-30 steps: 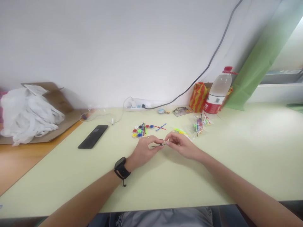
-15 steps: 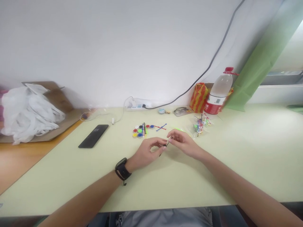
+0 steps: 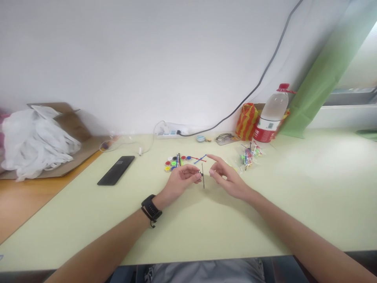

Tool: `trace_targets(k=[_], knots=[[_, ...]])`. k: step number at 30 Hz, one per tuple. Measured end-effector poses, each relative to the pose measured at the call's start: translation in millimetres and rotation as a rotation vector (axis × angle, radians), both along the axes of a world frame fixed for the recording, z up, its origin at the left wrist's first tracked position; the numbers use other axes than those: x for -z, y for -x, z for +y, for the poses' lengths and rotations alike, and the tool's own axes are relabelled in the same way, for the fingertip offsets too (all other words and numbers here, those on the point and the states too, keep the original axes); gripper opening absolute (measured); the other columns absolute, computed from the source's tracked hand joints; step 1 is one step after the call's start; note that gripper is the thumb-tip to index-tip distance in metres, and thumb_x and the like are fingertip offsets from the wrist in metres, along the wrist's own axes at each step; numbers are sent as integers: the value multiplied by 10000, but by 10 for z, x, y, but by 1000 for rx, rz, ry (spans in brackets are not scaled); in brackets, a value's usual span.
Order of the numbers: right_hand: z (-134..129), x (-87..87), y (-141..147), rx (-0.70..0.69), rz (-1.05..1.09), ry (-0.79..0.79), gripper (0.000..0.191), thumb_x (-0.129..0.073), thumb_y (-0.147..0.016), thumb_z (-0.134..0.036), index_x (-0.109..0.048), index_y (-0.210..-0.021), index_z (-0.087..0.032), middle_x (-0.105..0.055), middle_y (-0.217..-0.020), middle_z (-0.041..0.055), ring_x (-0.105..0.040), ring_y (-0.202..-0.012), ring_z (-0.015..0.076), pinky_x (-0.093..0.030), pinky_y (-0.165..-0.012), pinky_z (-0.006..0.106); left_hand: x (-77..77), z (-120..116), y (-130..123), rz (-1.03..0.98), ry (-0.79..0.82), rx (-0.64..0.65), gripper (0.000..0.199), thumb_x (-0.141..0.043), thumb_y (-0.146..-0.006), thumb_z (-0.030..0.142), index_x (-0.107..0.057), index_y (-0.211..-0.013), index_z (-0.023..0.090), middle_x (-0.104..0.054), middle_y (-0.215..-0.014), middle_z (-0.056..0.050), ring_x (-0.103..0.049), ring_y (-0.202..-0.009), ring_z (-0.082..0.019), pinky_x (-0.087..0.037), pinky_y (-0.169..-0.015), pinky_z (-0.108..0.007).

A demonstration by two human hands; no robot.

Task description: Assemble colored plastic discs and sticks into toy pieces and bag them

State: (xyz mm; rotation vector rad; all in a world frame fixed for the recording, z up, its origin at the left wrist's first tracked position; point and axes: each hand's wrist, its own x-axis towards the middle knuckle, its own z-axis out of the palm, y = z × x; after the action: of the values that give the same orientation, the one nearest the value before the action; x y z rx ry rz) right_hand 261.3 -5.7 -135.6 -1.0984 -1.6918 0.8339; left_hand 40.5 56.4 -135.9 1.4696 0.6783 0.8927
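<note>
My left hand (image 3: 183,181) pinches a small dark piece between thumb and fingertips. From that piece stands a thin black propeller-like stick (image 3: 203,181), upright and just beyond the fingertips. My right hand (image 3: 228,180) hovers to the right of it, apart from the stick, with the index finger stretched out and the thumb apart from it. Behind my left hand lie several small coloured discs (image 3: 173,163) with thin sticks (image 3: 178,159) among them. A blue stick (image 3: 202,158) and a red stick (image 3: 194,158) lie crossed behind the gap between my hands.
A black phone (image 3: 116,170) lies at the left. To the right are a clear bag of coloured plastic parts (image 3: 247,156) and a large bottle (image 3: 271,116) with a red cap. A power strip (image 3: 169,134) and cable run along the wall. White plastic bags (image 3: 38,141) sit far left.
My right hand has let go of the black stick and moved slightly away, its index finger extending. The stick has turned from slanted to nearly upright in my left hand.
</note>
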Motion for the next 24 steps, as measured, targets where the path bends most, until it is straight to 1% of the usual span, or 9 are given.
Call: trace_targets(k=[2,3,5,6,8,9,13,18,24], knots=[[-24,8,21,-11,5,-3,533,-521,-1030,-466,-398,-1528,-324,-579,-1022,16,-519,-697,137,-458,-665,305,-12,-5,-1,-5,25,-12,338,-872,-792,360,-730,-1011,145,-738,-881,-53,-711,-776,-157,-588,-782,-300],[-28,8,22,-3,13,-2,479,-514,-1032,-478,-461,-1480,-316,-581,-1053,21,-517,-702,135,-457,-671,305,-14,-6,-1,-8,34,-17,339,-876,-788,360,-731,-1007,146,-740,-881,-52,-713,-778,-158,-588,-785,-300],[-17,-3,0,-3,14,32,366,-457,-1049,-518,-666,-1179,-248,-588,-965,22,-497,-688,138,-437,-667,308,-15,-4,0,-11,47,-21,342,-881,-781,363,-732,-999,146,-745,-882,-53,-717,-781,-160,-589,-790,-302],[-6,-13,-21,-35,4,70,454,-408,-1060,-539,-699,-942,-212,-575,-857,20,-477,-662,140,-420,-659,311,-15,-3,0,-12,52,-20,344,-884,-776,365,-732,-993,145,-747,-883,-55,-719,-782,-163,-590,-791,-304],[19,-45,-67,-119,-12,156,670,-316,-1075,-575,-548,-577,-192,-474,-639,8,-418,-595,139,-373,-627,319,-15,-4,-2,-15,59,-12,349,-887,-772,369,-729,-985,142,-749,-888,-60,-724,-789,-169,-592,-790,-308],[30,-64,-86,-148,-9,186,713,-289,-1075,-588,-474,-510,-195,-422,-580,1,-392,-571,137,-348,-610,322,-16,-5,-4,-16,62,-9,350,-887,-771,370,-728,-982,141,-750,-889,-61,-726,-790,-171,-593,-788,-308],[37,-133,-85,-85,80,173,601,-405,-1037,-628,-518,-635,-196,-413,-600,-24,-370,-573,132,-296,-567,303,-8,-8,-1,-6,58,3,349,-883,-781,370,-728,-994,142,-748,-901,-63,-725,-786,-165,-595,-777,-297],[0,-144,11,-106,172,169,406,-681,-914,-595,-521,-897,-222,-499,-733,-41,-435,-608,115,-355,-566,261,26,-11,17,26,12,46,375,-835,-839,387,-741,-1126,165,-743,-881,-52,-733,-808,-175,-604,-791,-306],[-10,-94,69,-127,122,157,377,-739,-878,-553,-568,-935,-223,-562,-770,-28,-472,-585,107,-370,-530,251,45,-18,17,45,20,71,374,-830,-841,403,-762,-1111,154,-778,-1047,-108,-751,-866,-211,-613,-842,-356]])
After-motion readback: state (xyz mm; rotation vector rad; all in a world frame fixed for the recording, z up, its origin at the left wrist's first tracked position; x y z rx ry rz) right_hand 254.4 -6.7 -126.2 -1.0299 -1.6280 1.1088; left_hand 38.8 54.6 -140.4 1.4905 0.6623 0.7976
